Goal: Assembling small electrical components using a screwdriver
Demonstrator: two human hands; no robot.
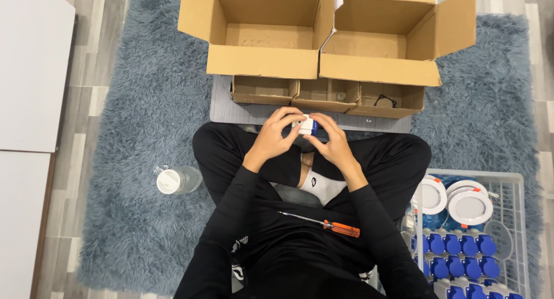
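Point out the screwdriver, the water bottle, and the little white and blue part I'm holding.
screwdriver (pixel 341 228): head view, on its orange handle.
water bottle (pixel 168 181): head view, on its white cap.
white and blue part (pixel 307 125): head view, on the face showing between the fingers of both hands.

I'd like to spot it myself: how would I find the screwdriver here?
Start at the person sitting cross-legged on the blue rug. On their lap, below both hands, lies the screwdriver. Its orange handle and thin metal shaft stand out against the black clothing.
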